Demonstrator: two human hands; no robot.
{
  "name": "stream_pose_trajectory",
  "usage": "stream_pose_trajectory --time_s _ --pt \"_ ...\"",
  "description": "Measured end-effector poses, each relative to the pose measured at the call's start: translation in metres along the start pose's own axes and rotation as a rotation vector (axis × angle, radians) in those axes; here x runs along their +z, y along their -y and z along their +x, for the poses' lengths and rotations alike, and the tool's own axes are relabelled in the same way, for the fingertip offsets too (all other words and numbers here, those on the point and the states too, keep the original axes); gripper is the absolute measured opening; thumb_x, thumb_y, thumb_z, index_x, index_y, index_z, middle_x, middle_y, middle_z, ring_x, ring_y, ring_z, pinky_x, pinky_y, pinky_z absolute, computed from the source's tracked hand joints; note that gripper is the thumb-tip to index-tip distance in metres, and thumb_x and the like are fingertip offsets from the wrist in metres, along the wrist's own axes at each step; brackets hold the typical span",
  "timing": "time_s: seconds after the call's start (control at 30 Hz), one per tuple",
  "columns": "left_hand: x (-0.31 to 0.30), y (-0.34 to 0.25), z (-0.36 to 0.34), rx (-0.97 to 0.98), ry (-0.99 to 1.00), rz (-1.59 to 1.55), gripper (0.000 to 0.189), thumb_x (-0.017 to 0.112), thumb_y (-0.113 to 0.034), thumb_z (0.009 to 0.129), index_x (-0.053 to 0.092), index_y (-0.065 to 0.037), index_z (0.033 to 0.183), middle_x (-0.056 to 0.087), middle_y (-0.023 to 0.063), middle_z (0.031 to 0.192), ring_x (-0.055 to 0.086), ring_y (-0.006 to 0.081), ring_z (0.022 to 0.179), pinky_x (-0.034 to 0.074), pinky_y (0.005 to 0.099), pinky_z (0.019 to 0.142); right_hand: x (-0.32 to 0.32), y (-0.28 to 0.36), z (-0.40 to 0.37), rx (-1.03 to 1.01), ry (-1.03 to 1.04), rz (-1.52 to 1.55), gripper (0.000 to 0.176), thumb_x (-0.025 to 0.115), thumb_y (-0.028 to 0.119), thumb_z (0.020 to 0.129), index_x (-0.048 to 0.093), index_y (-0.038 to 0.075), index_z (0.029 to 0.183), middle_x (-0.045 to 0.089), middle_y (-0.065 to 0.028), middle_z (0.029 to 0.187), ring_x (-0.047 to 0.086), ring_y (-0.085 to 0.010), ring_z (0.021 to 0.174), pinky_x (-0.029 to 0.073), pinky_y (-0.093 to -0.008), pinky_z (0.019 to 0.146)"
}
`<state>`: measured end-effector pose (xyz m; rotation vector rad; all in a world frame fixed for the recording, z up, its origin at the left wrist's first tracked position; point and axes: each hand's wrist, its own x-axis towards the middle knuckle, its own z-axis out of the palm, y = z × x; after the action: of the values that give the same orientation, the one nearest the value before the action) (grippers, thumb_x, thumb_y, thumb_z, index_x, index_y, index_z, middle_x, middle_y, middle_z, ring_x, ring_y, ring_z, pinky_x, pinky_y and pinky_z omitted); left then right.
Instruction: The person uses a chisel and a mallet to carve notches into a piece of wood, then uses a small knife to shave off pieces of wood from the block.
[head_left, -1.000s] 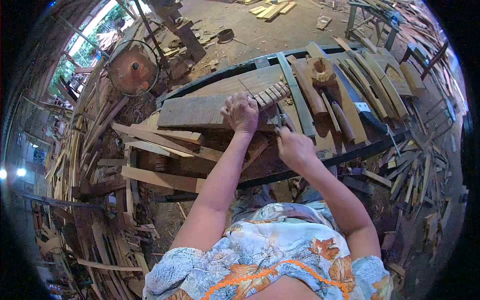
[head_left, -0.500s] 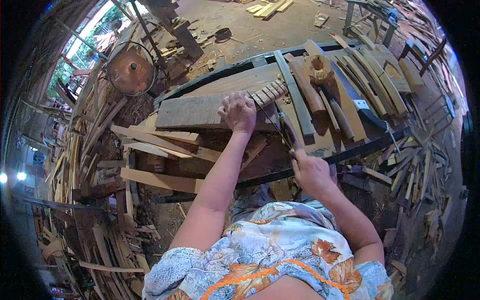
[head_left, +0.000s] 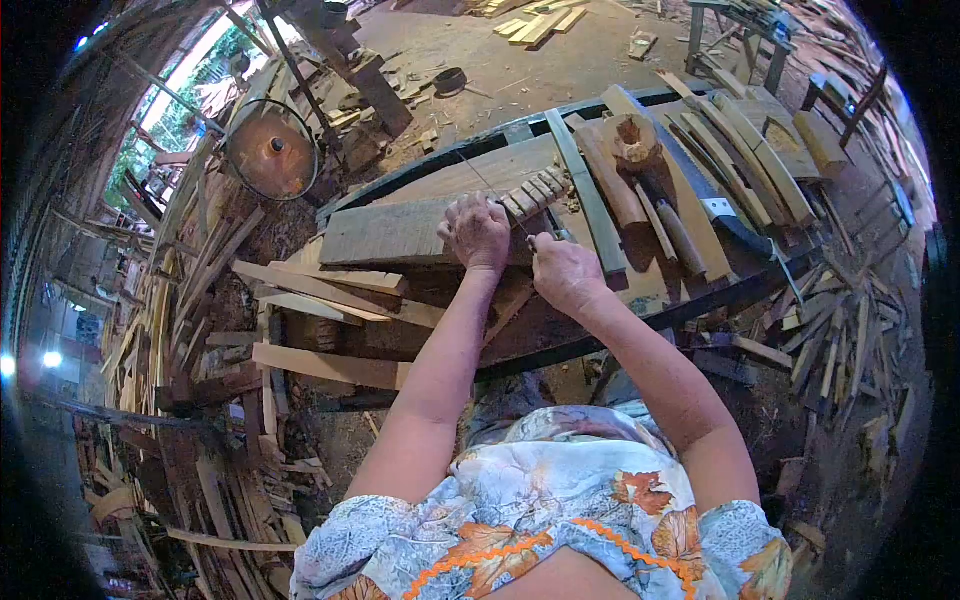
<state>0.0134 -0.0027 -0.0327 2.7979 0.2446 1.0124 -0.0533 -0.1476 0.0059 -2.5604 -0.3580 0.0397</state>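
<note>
My left hand [head_left: 474, 235] is closed, fingers curled over the near end of a notched piece of wood [head_left: 533, 193] with several crosswise cuts. That piece lies at the end of a thick grey-brown plank [head_left: 385, 232]. In my right hand [head_left: 567, 270], closed and just right of the left one, is the handle of a thin saw. The narrow saw blade [head_left: 478, 176] crosses the wood beside my left fingers and reaches out past its far side. The handle is mostly hidden in my right fist.
The workbench [head_left: 600, 345] has a dark edge. On its right lie a green-grey batten [head_left: 588, 195], a hollowed wooden block [head_left: 632, 142], a dark-handled tool [head_left: 735, 222] and several strips. Loose slats [head_left: 330, 365] lie at the left. A round rusty disc [head_left: 272, 150] stands beyond.
My right hand has moved forward and left, pushing the saw blade farther across the wood. My left hand has stayed on the notched piece. The camera view has shifted slightly.
</note>
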Motion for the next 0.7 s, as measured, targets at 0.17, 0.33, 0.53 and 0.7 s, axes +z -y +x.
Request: stream_pose_trajectory --time_s 0.17,0.33,0.53,0.7 --pt "-0.001 -0.001 0.000 0.007 -0.034 -0.017 0.017 0.049 -0.025 0.080 0.058 -0.013 0.087 0.061 0.0066 0.092 0.052 0.0258 0.097 0.034 0.0446 0.082 0.002 -0.003 0.001 -0.014 -0.010 -0.007 0.018 0.047 0.018 0.088 0.053 0.003 0.095 0.064 -0.0207 0.081 0.063 -0.0375 0.080 0.050 -0.0457 0.071" --pt "-0.009 -0.005 0.001 -0.035 0.049 -0.010 0.017 0.049 -0.025 0.080 0.059 -0.013 0.088 0.061 0.0066 0.092 0.051 0.0252 0.098 0.034 0.0441 0.082 0.006 -0.006 0.002 -0.030 -0.024 -0.016 0.015 0.049 0.018 0.087 0.053 0.005 0.094 0.064 -0.0192 0.080 0.063 -0.0375 0.078 0.050 -0.0449 0.068" --pt "-0.004 -0.002 0.000 -0.055 0.057 -0.058 0.018 0.048 -0.027 0.082 0.057 -0.015 0.091 0.058 0.0055 0.096 0.051 0.0272 0.100 0.034 0.0468 0.084 -0.015 -0.011 -0.051 -0.055 -0.041 0.039 0.016 0.049 0.019 0.087 0.052 0.005 0.094 0.063 -0.0202 0.073 0.062 -0.0395 0.072 0.048 -0.0481 0.065" --pt "-0.006 -0.003 0.001 -0.046 0.049 -0.050 0.018 0.048 -0.026 0.081 0.058 -0.014 0.091 0.058 0.0056 0.096 0.051 0.0274 0.100 0.035 0.0468 0.083 -0.033 -0.026 -0.113 0.039 0.066 -0.013 0.014 0.050 0.016 0.086 0.050 0.004 0.094 0.062 -0.0202 0.068 0.063 -0.0380 0.068 0.049 -0.0470 0.060"
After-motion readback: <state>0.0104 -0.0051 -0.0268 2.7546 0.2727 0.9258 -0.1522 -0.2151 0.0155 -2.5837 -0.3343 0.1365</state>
